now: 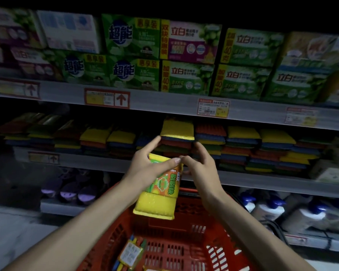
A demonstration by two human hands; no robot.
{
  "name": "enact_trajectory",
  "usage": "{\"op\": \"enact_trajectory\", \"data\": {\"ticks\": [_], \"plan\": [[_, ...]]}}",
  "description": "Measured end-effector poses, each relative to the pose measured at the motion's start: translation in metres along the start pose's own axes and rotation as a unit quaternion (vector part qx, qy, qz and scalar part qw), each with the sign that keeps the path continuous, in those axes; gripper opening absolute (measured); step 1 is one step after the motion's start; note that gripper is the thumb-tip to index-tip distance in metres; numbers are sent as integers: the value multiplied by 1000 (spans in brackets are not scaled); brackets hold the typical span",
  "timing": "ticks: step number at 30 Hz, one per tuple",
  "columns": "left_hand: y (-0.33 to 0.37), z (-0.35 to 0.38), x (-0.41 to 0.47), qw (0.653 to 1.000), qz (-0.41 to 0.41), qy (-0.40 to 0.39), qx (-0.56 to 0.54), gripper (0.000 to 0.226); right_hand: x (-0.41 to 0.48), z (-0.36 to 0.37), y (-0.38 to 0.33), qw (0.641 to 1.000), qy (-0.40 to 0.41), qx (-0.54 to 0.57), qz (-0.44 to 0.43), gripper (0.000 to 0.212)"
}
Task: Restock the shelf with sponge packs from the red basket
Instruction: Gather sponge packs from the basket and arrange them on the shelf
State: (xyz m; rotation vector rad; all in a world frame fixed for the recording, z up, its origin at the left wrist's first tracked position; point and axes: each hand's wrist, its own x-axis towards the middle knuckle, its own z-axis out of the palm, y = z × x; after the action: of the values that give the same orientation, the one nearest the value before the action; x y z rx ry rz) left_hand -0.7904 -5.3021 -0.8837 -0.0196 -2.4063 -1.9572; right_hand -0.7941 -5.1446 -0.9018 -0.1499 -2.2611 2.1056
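A sponge pack point(160, 194) with a yellow face and an orange-and-green label is held upright above the far end of the red basket point(184, 231), in front of the middle shelf point(262, 178); it is gripped by the left hand point(147, 163), whose thumb is laid across the pack's top and whose fingers are curled behind its left edge; the right hand point(200, 167) is raised just right of the pack's upper corner, its fingers curved and its thumb tip met with the left thumb, but whether the pack is pinched by it cannot be told. A second pack point(129, 253) is seen lying flat on the basket floor, near and left. On the middle shelf, stacks of sponges point(209, 141) in yellow, blue, red and green are ranged side by side from left to right; one yellow-topped pile point(177, 129) is stood higher than its neighbours, directly beyond the hands. The shelf above is filled with green and purple soap boxes point(184, 55); price tags point(107, 98) are fixed along its front edge. Low on the right, bottles with blue caps point(272, 206) are glimpsed.
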Motion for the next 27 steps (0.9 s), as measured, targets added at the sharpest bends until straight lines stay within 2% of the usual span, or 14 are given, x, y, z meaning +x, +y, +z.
{"op": "enact_trajectory", "data": {"ticks": [4,10,13,16,17,20,23,27], "plan": [[-1,6,8,1000,-16,7,15,96,2,0,-3,1000,-2,8,10,70],[5,10,12,999,-22,22,25,95,0,1,-7,999,9,-38,-20,66],[5,12,12,999,-32,27,24,97,0,0,-6,998,43,-32,-16,56],[3,13,11,998,-42,23,28,100,7,-11,-1,994,101,19,31,26],[3,13,11,998,-43,19,33,102,9,-15,0,990,114,53,59,22],[2,12,9,998,-47,11,39,112,15,-26,-1,975,152,119,110,18],[1,12,7,998,-46,22,44,101,21,-33,-4,965,174,156,122,8],[-1,15,2,996,-41,41,62,92,25,-35,-6,960,176,173,133,5]]}}
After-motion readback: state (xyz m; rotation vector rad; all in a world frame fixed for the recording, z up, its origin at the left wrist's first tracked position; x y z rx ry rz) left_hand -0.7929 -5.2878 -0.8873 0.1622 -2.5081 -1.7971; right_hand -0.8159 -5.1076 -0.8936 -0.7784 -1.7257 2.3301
